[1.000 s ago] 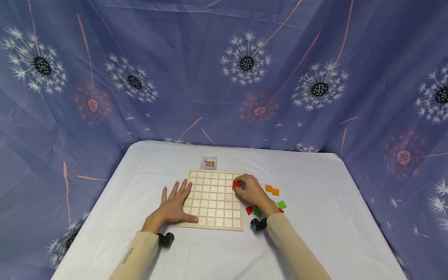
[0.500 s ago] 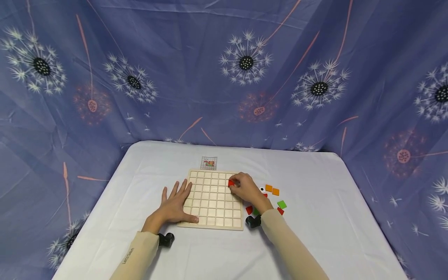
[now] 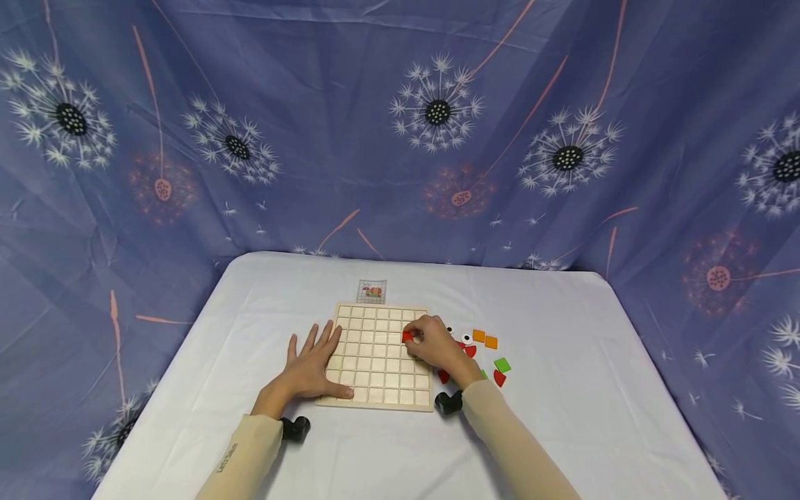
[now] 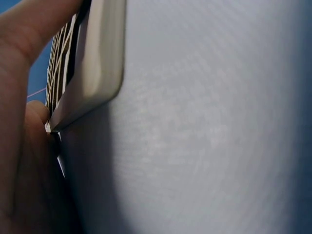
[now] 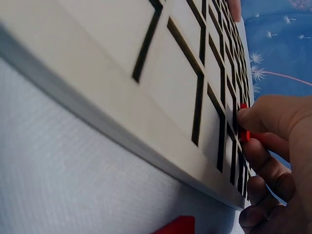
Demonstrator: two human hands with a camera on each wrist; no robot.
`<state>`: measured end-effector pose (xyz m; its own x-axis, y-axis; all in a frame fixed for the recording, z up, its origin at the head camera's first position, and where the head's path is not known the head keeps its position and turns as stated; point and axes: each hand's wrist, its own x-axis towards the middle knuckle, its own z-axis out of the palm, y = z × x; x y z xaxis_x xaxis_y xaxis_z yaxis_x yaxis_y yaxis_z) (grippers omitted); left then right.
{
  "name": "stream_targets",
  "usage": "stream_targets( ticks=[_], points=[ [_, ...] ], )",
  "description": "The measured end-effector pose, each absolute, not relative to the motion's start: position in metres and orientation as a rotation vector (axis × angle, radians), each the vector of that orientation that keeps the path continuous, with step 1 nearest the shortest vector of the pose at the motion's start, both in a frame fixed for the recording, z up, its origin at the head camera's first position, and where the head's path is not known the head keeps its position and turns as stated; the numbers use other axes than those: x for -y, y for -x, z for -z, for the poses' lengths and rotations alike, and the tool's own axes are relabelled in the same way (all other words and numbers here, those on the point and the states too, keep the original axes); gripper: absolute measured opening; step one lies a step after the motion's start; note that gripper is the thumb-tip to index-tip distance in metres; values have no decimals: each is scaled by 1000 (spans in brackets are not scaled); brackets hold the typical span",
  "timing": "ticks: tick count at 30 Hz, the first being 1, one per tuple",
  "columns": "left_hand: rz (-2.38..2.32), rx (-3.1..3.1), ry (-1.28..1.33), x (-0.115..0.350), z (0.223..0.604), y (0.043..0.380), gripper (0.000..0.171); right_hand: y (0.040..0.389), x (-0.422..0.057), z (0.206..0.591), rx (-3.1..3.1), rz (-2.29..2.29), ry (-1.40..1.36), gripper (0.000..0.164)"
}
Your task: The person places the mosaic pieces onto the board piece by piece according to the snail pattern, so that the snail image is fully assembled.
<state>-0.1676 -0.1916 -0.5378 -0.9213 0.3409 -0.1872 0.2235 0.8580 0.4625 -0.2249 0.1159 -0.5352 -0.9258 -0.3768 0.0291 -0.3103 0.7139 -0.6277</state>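
Observation:
A pale wooden grid board (image 3: 378,368) with raised square cells lies on the table. My left hand (image 3: 311,364) rests spread over the board's left edge, thumb near its front corner and fingers straight. Over the right part of the board, my right hand (image 3: 432,342) pinches a red tile (image 3: 408,337) between thumb and fingertips. In the right wrist view the red tile (image 5: 244,123) is at the surface of the grid; whether it sits inside a cell I cannot tell. The left wrist view shows the board's rounded corner (image 4: 105,63) beside the left hand.
Right of the board lie orange tiles (image 3: 491,343), a green tile (image 3: 503,364), red quarter-round pieces (image 3: 499,378) and white pieces with black dots (image 3: 466,339). Some are partly hidden by the right forearm. A small picture card (image 3: 371,292) lies behind the board.
My right hand has carried the red tile leftward from the board's right edge, then slightly toward the front. More loose pieces show beside the forearm. The left hand stays in place.

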Motion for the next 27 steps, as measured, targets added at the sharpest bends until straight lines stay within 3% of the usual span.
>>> stream_targets(
  ticks=[27],
  points=[
    [-660,-2767,-431,191,536,168,140,224,-115,531,-2813,951,561,24]
  ],
)
